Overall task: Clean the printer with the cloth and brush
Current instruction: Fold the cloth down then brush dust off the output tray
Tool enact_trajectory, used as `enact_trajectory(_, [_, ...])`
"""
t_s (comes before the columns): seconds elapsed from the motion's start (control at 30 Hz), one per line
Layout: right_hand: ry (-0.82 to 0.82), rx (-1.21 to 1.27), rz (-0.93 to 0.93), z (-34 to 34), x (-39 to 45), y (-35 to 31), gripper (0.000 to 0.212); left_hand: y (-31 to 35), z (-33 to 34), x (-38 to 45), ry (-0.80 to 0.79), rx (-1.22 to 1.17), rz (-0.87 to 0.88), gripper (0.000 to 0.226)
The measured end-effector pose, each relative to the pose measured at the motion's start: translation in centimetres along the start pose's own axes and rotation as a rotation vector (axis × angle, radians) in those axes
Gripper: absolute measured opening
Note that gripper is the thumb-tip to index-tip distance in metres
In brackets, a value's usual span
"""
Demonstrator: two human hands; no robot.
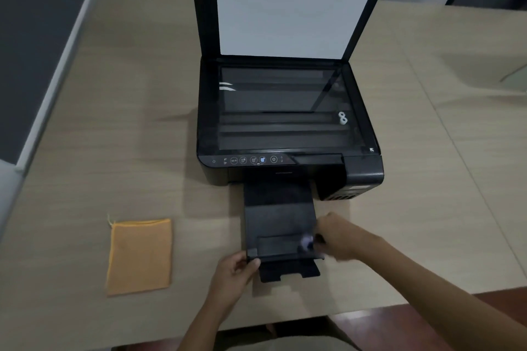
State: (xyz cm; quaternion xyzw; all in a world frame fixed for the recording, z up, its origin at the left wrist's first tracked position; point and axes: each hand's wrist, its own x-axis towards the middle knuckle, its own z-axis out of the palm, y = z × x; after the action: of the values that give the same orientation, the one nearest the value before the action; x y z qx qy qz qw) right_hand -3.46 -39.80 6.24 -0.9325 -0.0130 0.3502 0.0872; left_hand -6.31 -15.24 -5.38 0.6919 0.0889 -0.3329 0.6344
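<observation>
Currently the printer (288,122) is seen with its scanner lid (281,3) raised and its output tray (278,222) drawn forward. The tray's front left corner is pinched by the left hand (235,269); at its right edge the right hand (335,236) is curled, apparently around a blurred brush (307,243). Left of the tray, the orange cloth (139,256) is laid flat.

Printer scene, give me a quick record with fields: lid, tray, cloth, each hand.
printer: black, on the table
scanner lid: raised upright, glass exposed
output tray: pulled out toward the person
cloth: orange, folded flat on the table, left of the tray, untouched
left hand: gripping the tray's front left corner
right hand: at the tray's right edge, holding a small blurred item, possibly the brush
</observation>
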Motion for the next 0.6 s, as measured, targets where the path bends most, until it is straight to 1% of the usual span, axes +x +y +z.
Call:
enact_trajectory(0.03, [-0.028, 0.031, 0.000, 0.0, -0.5, 0.0, 0.023, -0.2, 0.0, 0.1, 0.007, 0.001, -0.003, 0.014])
enact_trajectory(0.07, [0.052, 0.095, 0.034, -0.4, -0.1, 0.4, 0.023, -0.2, 0.0, 0.1, 0.008, -0.002, -0.006, 0.014])
enact_trajectory(0.13, [0.377, 0.218, 0.159, -1.1, 2.0, 1.7, 0.024, 0.1, 0.1, 0.1, 0.004, -0.009, -0.010, 0.016])
enact_trajectory(0.17, [0.465, 0.233, 0.184, -1.3, 2.9, 1.6, 0.025, 0.1, 0.2, 0.1, 0.001, -0.011, -0.016, 0.017])
enact_trajectory(0.2, [0.465, 0.239, 0.160, -1.5, 3.3, 1.1, 0.025, 0.2, 0.3, 0.1, 0.002, -0.015, -0.025, 0.016])
enact_trajectory(0.23, [0.372, 0.242, 0.095, -1.1, 3.5, 0.0, 0.024, 0.1, 0.4, 0.0, 0.008, -0.016, -0.032, 0.016])
enact_trajectory(0.3, [0.122, 0.165, -0.085, 0.5, 2.4, -2.1, 0.022, 0.3, 0.2, 0.1, 0.025, -0.012, -0.022, 0.014])
enact_trajectory(0.33, [0.093, 0.158, -0.101, 1.0, 1.7, -2.5, 0.024, 0.2, 0.1, 0.2, 0.029, -0.006, -0.016, 0.015])
enact_trajectory(0.37, [0.150, 0.202, -0.029, 1.1, 1.5, -2.0, 0.025, 0.2, 0.1, 0.3, 0.025, 0.008, -0.011, 0.016])
enact_trajectory(0.43, [0.382, 0.318, 0.167, 1.3, 1.9, -0.8, 0.025, 0.2, 0.4, 0.3, 0.015, 0.005, -0.010, 0.018])
enact_trajectory(0.47, [0.452, 0.329, 0.192, 1.6, 2.2, -1.3, 0.024, 0.1, 0.4, 0.2, 0.016, -0.013, -0.017, 0.018])
enact_trajectory(0.5, [0.435, 0.312, 0.117, 1.7, 2.3, -2.5, 0.025, 0.0, 0.4, 0.2, 0.019, -0.019, -0.019, 0.017])
enact_trajectory(0.57, [0.240, 0.249, -0.141, 2.4, 2.1, -5.8, 0.025, -0.1, 0.2, 0.2, 0.019, -0.009, 0.004, 0.015])
enact_trajectory(0.6, [0.127, 0.221, -0.178, 2.8, 1.9, -6.3, 0.025, -0.1, 0.1, 0.2, 0.014, -0.006, 0.012, 0.015])
